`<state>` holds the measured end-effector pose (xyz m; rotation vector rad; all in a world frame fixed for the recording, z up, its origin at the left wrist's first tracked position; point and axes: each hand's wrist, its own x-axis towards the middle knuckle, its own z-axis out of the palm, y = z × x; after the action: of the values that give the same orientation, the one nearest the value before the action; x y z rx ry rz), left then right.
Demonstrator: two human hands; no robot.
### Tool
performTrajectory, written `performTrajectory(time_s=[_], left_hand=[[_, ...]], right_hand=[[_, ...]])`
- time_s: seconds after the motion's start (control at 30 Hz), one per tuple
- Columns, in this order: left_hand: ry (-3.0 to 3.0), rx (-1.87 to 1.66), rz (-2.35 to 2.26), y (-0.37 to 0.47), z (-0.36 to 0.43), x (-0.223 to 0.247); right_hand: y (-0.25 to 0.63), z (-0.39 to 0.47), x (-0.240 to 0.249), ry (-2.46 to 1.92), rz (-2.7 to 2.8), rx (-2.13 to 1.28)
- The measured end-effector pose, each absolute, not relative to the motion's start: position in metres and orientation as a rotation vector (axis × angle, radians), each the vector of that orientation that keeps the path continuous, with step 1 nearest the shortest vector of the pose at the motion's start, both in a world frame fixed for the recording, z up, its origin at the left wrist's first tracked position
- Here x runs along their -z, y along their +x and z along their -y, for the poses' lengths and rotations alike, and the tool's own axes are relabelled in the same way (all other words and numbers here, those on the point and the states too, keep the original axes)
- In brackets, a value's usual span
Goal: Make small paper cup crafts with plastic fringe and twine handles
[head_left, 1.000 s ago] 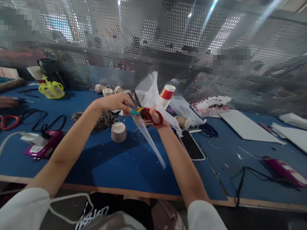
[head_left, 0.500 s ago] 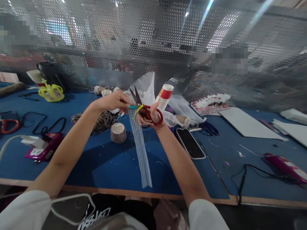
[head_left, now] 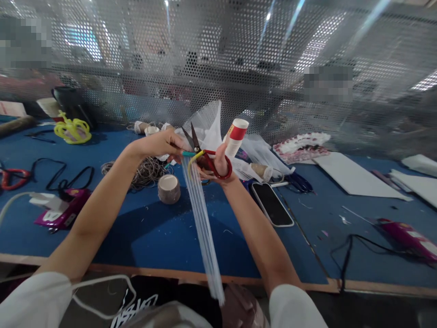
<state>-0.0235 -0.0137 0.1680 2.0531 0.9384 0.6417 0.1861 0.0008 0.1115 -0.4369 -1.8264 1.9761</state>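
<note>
Above the middle of the table, my left hand (head_left: 171, 142) pinches a short teal piece (head_left: 187, 154) at the top of a long strip of white pleated sheer fabric (head_left: 204, 218). That strip hangs toward me, its lower end past the table edge. My right hand (head_left: 218, 166) is closed around scissors (head_left: 195, 146), thumb through the red handle loop. Their dark blades are spread and point up and away, beside my left fingertips. Another handle part looks yellow. My right fingers are partly hidden behind the strip and handles. Behind the hands stands a fan of white pleated fabric (head_left: 211, 120).
A roll of tape (head_left: 169, 189) and tangled cord (head_left: 146, 174) lie left of the strip. A red-and-white paper cup (head_left: 236, 136) stands behind my right hand. To the right are a phone (head_left: 272, 204) and a purple device (head_left: 408, 239). A perforated metal screen (head_left: 218, 59) closes the back.
The strip's lower end has moved toward me and slightly right, from above the table to beyond its edge. Both hands and the scissors have barely moved.
</note>
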Motion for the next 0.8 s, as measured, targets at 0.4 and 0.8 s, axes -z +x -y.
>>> performTrajectory(time_s=[0.4,0.8], left_hand=[[2.004,-0.633,-0.927,-0.019,0.010,-0.159],[1.654,-1.179,-1.308,-0.060,-0.028,-0.138]], right_hand=[[0.185,-0.010,-0.113,-0.388,1.746,-2.016],[0.205,-0.035,-0.115,-0.880,1.826,-1.573]])
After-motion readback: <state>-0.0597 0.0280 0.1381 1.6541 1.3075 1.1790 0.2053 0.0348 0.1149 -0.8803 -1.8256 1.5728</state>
